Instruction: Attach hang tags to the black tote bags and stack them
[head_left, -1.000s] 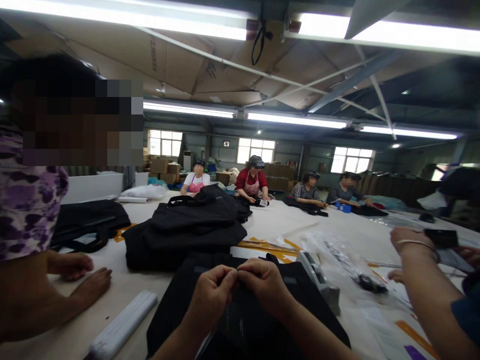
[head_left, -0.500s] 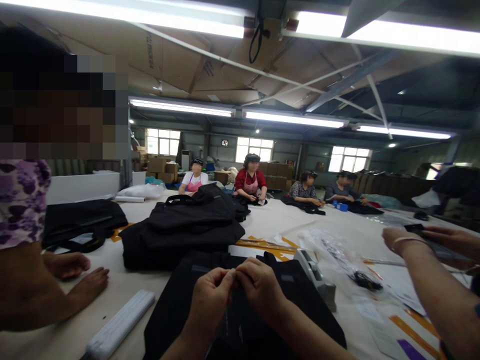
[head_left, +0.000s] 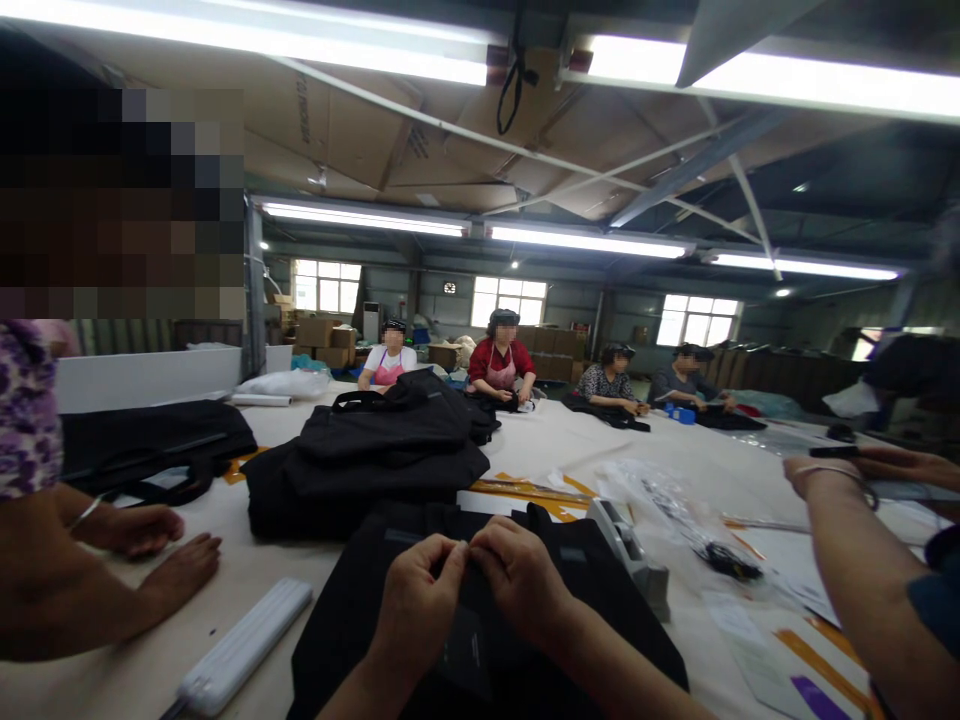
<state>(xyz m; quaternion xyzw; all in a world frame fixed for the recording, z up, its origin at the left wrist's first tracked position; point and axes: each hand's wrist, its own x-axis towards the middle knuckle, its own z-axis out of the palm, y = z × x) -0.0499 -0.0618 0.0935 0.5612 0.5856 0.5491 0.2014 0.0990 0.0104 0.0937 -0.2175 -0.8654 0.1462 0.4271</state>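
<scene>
Our left hand [head_left: 421, 595] and right hand [head_left: 521, 580] meet fingertip to fingertip, each closed in a pinch; we cannot tell what, if anything, sits between them. Below them a black fabric bag [head_left: 615, 630] lies on the pale worktop [head_left: 559, 445] right before us, a dark tag [head_left: 469, 650] with faint print showing at six o'clock from our fingertips. Around the bag, we see a grey dispenser [head_left: 634, 560] beside it at two o'clock, a white bar [head_left: 244, 645] at nine, and piled black bags [head_left: 367, 470] at eleven. Farther out, a co-worker's hands [head_left: 180, 565] rest at ten o'clock, another's forearm [head_left: 855, 545] reaches in at three, and clear plastic [head_left: 660, 500] lies at two.
</scene>
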